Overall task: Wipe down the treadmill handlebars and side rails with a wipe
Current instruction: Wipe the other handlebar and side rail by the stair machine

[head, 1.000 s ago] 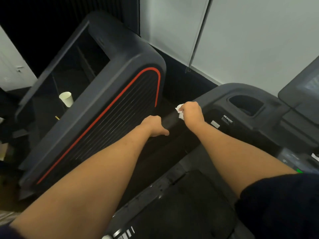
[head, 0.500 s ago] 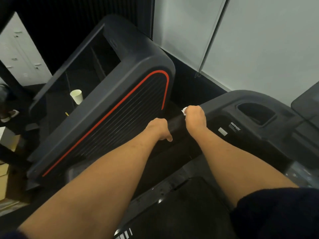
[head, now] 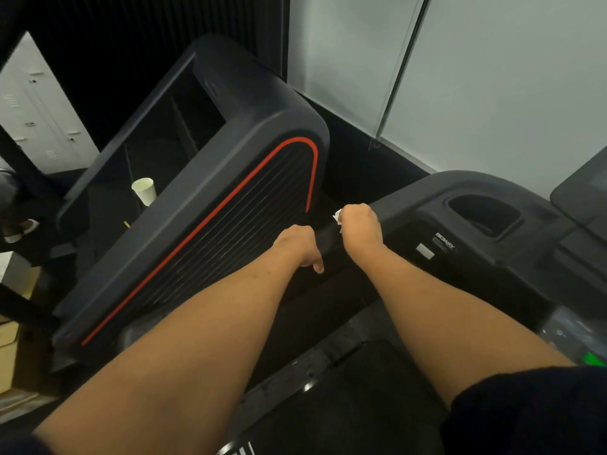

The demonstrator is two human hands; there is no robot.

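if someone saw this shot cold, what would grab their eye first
Two bare forearms reach up the middle of the view to a dark treadmill handlebar, the left hand gripping it and the right hand closed on a crumpled white wipe against it. To their left, a bright red curved stripe sweeps across the neighbouring dark grey machine. A white paper cup stands out in the dark further left.

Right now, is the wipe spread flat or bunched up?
Bunched: only a small white crumpled edge of the wipe pokes from the closed right hand gripping the handlebar.
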